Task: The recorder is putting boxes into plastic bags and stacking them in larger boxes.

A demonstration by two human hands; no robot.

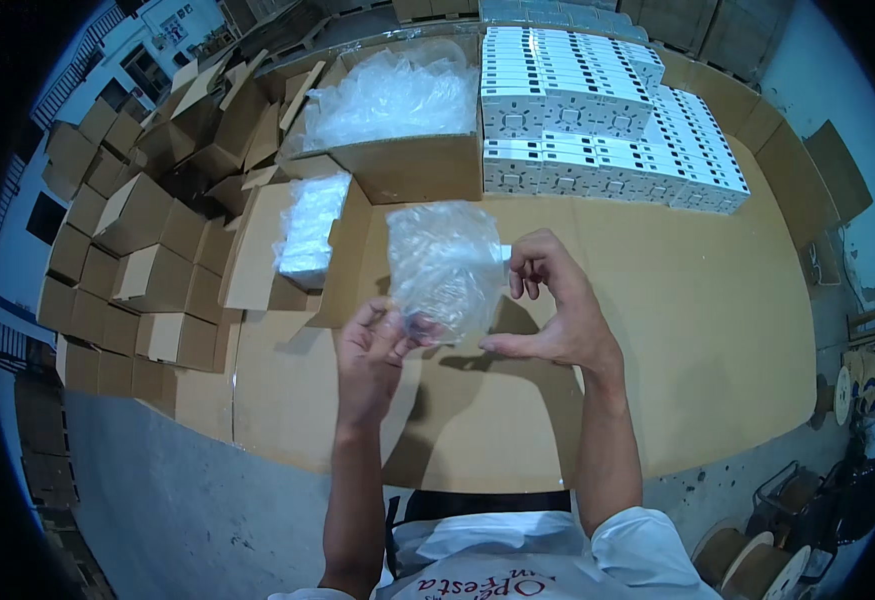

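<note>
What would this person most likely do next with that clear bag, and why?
Probably pull the bag's mouth open. Both hands, left hand and right hand, hold the clear plastic bag up above the cardboard table. It looks empty and crumpled, and the right fingers pinch its upper edge. Stacked white boxes sit behind.

Stacked white boxes [607, 110], a carton of plastic bags [397, 120] and folded cardboard cartons [137, 250] surround the cardboard-covered table [707, 330].
</note>
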